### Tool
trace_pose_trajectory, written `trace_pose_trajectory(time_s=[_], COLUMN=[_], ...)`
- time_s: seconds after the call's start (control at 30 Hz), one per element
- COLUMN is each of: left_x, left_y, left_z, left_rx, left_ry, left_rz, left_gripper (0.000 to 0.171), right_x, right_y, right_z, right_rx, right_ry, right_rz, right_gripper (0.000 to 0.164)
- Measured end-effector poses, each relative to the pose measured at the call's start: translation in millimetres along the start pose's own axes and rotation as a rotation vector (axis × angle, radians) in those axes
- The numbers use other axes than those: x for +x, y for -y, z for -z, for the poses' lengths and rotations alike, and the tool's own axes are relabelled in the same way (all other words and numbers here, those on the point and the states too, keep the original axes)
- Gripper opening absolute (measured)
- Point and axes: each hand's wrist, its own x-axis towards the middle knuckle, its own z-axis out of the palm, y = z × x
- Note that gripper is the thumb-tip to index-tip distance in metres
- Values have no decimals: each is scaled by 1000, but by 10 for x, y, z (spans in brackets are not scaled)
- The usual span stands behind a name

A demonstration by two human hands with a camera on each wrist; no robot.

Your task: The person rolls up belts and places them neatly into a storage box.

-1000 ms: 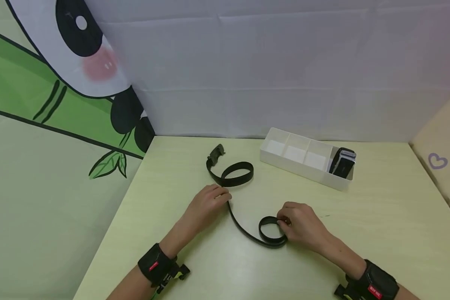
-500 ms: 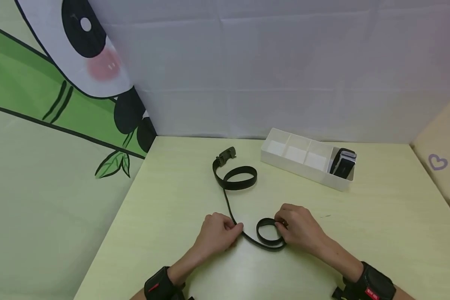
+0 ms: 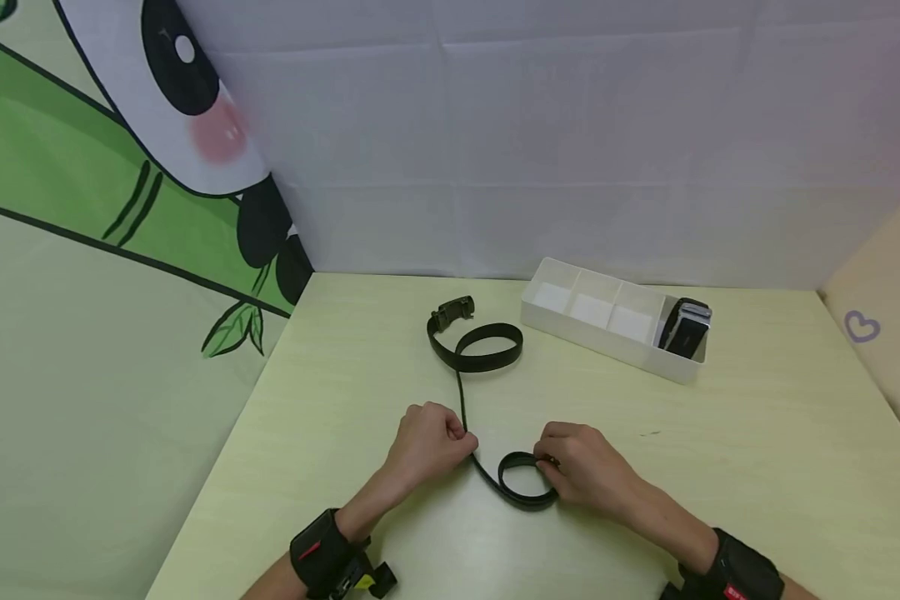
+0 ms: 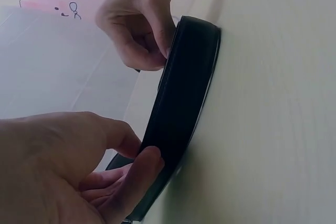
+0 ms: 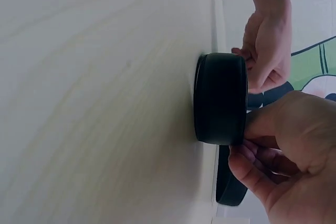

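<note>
A black belt stands on its edge on the table, with a dark buckle at its far end beside a wide loop. Partway along the belt, my left hand pinches it between thumb and fingers. In the left wrist view the belt's flat face shows, with fingertips on both sides. My right hand pinches the near end, which is rolled into a small coil. That coil fills the middle of the right wrist view, its smooth outer side facing the camera.
At the back right lies a white divided box. Its right compartment holds a coiled black item with a silver part. A pale curtain hangs behind the table.
The left hand has come from near the wide loop back toward me along the belt, then slightly forward. The right hand and the small coil have shifted a little left and nearer.
</note>
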Motion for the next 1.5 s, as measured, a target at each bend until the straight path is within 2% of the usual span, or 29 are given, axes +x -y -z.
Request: trace_pose_trajectory(time_s=[0.17,0.2,0.43,0.73,0.97,1.07,1.2,1.37,1.43,1.5], left_x=[31,36,35,-98,-219,-248,-262,-282,-293,-304], left_y=[-5,-46,-75,-120,-167,-181,-161,-134,-133,-138], left_z=[-4,16,6,42,62,55,18,-36,-45,-43], left_rx=[0,5,25,13,-4,42,104,147,164,181], left_ry=[-3,11,50,65,120,105,52,11,3,-1], left_rz=[4,27,26,-5,11,-29,-59,-88,-105,-117], left_gripper=[28,26,23,16,15,17,18,21,23,25], right_x=[94,112,205,322,375,393,421,494,578,697], right_y=[60,71,118,106,120,134,151,134,101,52], right_z=[-81,-96,-197,-318,-394,-432,-461,-370,-299,-230], right_rx=[20,22,32,68,91,110,133,178,164,88], right_ry=[22,26,47,-9,-62,-79,-86,-18,-23,-77], right_rz=[74,82,90,88,60,43,32,27,17,1], right_gripper=[21,20,17,14,16,15,15,12,11,7])
